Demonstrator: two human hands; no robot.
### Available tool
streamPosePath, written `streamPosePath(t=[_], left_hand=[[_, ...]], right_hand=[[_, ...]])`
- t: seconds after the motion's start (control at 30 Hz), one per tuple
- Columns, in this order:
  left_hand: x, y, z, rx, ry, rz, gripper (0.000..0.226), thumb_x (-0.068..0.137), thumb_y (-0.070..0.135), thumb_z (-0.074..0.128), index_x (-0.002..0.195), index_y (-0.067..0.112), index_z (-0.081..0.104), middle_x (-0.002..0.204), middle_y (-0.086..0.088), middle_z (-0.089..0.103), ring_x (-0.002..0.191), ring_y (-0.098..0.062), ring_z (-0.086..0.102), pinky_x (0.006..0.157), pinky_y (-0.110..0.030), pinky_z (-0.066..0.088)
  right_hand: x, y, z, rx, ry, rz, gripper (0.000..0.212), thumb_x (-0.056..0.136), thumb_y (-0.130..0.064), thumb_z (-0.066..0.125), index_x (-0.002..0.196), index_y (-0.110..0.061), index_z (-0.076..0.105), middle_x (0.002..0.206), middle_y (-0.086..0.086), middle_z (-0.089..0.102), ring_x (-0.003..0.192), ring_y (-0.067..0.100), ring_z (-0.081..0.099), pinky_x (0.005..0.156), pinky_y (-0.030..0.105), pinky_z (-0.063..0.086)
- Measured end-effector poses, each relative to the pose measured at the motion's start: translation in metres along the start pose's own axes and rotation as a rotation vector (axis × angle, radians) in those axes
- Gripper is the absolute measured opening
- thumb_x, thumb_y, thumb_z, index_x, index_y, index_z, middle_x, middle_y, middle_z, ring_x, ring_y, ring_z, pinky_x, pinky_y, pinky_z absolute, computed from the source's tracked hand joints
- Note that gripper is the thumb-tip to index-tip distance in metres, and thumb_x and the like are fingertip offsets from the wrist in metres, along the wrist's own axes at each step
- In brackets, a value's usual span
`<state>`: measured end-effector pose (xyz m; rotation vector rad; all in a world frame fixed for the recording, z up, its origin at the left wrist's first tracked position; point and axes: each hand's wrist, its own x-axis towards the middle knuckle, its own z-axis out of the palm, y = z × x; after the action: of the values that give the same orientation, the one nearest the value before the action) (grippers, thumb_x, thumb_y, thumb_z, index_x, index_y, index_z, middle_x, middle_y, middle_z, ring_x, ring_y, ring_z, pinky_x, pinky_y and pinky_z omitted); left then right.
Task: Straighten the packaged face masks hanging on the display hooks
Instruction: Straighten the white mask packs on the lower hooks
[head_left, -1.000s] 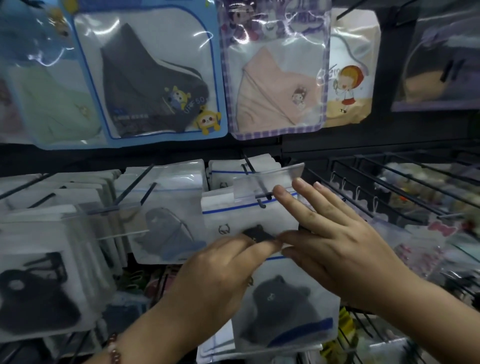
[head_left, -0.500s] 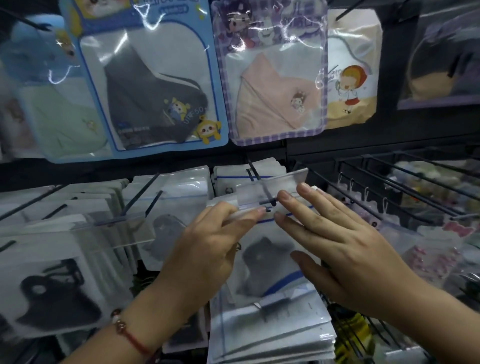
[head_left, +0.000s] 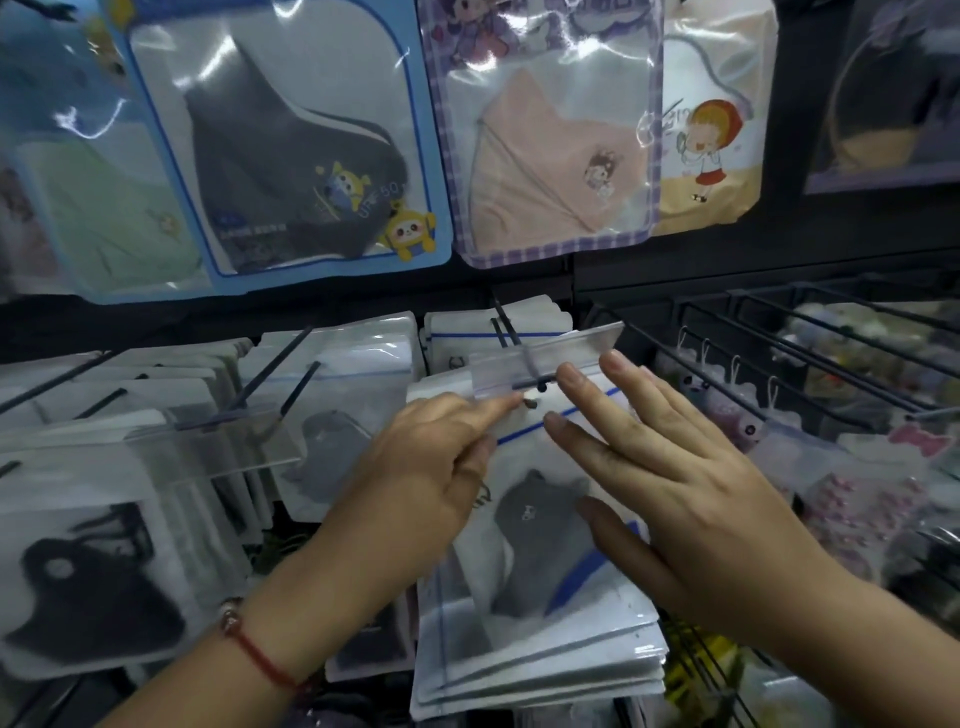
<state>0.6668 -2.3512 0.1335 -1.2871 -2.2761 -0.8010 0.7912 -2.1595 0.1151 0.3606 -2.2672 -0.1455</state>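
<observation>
The front mask packet, a clear zip bag with a blue stripe and a dark grey mask inside, hangs at the head of a thick stack on the centre display hook, just under the hook's clear price-tag holder. The left hand lies on the packet's upper left part, forefinger stretched to the hook tip; whether the thumb pinches the bag edge is hidden. The right hand lies flat on the packet's right half, fingers straight and spread, gripping nothing. A red cord bracelet circles the left wrist.

The stack's lower edges fan out unevenly. To the left, a neighbouring row of packets hangs just beside; to the right, bare black wire hooks leave open room. Above, the blue-bordered packet shows "50" on its dark mask; the pink mask packet hangs beside it. Other print is too blurred to read.
</observation>
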Motion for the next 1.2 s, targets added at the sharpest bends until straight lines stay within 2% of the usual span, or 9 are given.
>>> streamPosePath(t=[0.17, 0.37, 0.53, 0.67, 0.8, 0.9, 0.97, 1.1, 1.2], left_hand=[[0.008, -0.018, 0.016, 0.425, 0.139, 0.118, 0.038, 0.081, 0.007, 0.076, 0.118, 0.014, 0.07, 0.098, -0.006, 0.066, 0.091, -0.024, 0.059, 0.08, -0.037, 0.049], [-0.027, -0.026, 0.03, 0.457, 0.206, 0.119, 0.044, 0.097, 0.019, 0.057, 0.14, 0.019, 0.055, 0.147, -0.018, 0.044, 0.136, -0.038, 0.038, 0.108, -0.053, 0.034], [-0.105, -0.042, 0.074, 0.212, -0.1, 0.011, 0.037, 0.095, 0.041, 0.05, 0.127, 0.029, 0.065, 0.129, -0.005, 0.058, 0.116, -0.029, 0.054, 0.096, -0.039, 0.04], [-0.136, -0.056, 0.109, 0.073, -0.369, -0.227, 0.06, 0.084, 0.07, 0.043, 0.135, 0.042, 0.055, 0.146, 0.009, 0.043, 0.133, -0.016, 0.041, 0.11, -0.033, 0.032], [-0.136, -0.06, 0.114, -0.006, -0.318, -0.286, 0.057, 0.085, 0.06, 0.064, 0.137, 0.039, 0.055, 0.147, 0.013, 0.04, 0.135, -0.005, 0.033, 0.105, -0.011, 0.018], [-0.137, -0.061, 0.112, -0.034, -0.313, -0.298, 0.05, 0.088, 0.055, 0.065, 0.136, 0.04, 0.057, 0.147, 0.017, 0.04, 0.134, -0.001, 0.032, 0.103, -0.011, 0.02], [-0.139, -0.061, 0.112, -0.058, -0.312, -0.307, 0.047, 0.09, 0.054, 0.063, 0.135, 0.041, 0.057, 0.147, 0.019, 0.04, 0.133, 0.001, 0.031, 0.104, -0.013, 0.022], [-0.141, -0.061, 0.113, -0.093, -0.292, -0.338, 0.044, 0.091, 0.051, 0.062, 0.134, 0.041, 0.059, 0.146, 0.021, 0.043, 0.127, 0.008, 0.028, 0.104, -0.012, 0.021], [-0.142, -0.061, 0.112, -0.034, -0.317, -0.287, 0.045, 0.095, 0.053, 0.055, 0.138, 0.041, 0.055, 0.15, 0.019, 0.043, 0.136, 0.0, 0.033, 0.103, -0.008, 0.017]], right_hand=[[-0.005, -0.004, 0.004, -0.003, 0.02, 0.001, 0.053, 0.095, -0.025, 0.053, 0.145, -0.01, 0.045, 0.16, 0.008, 0.023, 0.15, 0.03, 0.014, 0.121, 0.046, 0.018], [-0.034, -0.012, 0.024, 0.093, -0.17, 0.095, 0.056, 0.096, -0.033, 0.049, 0.149, -0.018, 0.039, 0.159, 0.003, 0.028, 0.149, 0.022, 0.019, 0.122, 0.038, 0.015], [-0.093, -0.017, 0.064, 0.278, -0.546, 0.304, 0.055, 0.091, -0.053, 0.045, 0.143, -0.034, 0.045, 0.157, -0.009, 0.029, 0.148, 0.017, 0.021, 0.119, 0.036, 0.019], [-0.119, -0.024, 0.086, 0.398, -0.593, 0.511, 0.062, 0.092, -0.043, 0.061, 0.147, -0.043, 0.032, 0.154, -0.025, 0.007, 0.15, 0.009, 0.006, 0.116, 0.021, 0.011], [-0.124, -0.03, 0.095, 0.402, -0.505, 0.537, 0.056, 0.09, -0.032, 0.068, 0.142, -0.035, 0.048, 0.154, -0.014, 0.031, 0.147, 0.013, 0.02, 0.115, 0.023, 0.018], [-0.129, -0.03, 0.1, 0.322, -0.422, 0.497, 0.047, 0.086, -0.027, 0.073, 0.131, -0.028, 0.062, 0.141, -0.003, 0.054, 0.134, 0.027, 0.047, 0.106, 0.044, 0.044], [-0.13, -0.029, 0.102, 0.296, -0.335, 0.489, 0.038, 0.088, -0.033, 0.066, 0.125, -0.022, 0.067, 0.13, -0.002, 0.064, 0.122, 0.028, 0.057, 0.094, 0.045, 0.053], [-0.131, -0.025, 0.1, 0.348, -0.271, 0.497, 0.038, 0.09, -0.044, 0.061, 0.119, -0.021, 0.07, 0.124, -0.006, 0.067, 0.115, 0.022, 0.059, 0.09, 0.042, 0.054], [-0.132, -0.025, 0.098, 0.421, -0.295, 0.555, 0.04, 0.085, -0.046, 0.062, 0.12, -0.027, 0.069, 0.128, -0.014, 0.063, 0.122, 0.014, 0.053, 0.098, 0.035, 0.049]])
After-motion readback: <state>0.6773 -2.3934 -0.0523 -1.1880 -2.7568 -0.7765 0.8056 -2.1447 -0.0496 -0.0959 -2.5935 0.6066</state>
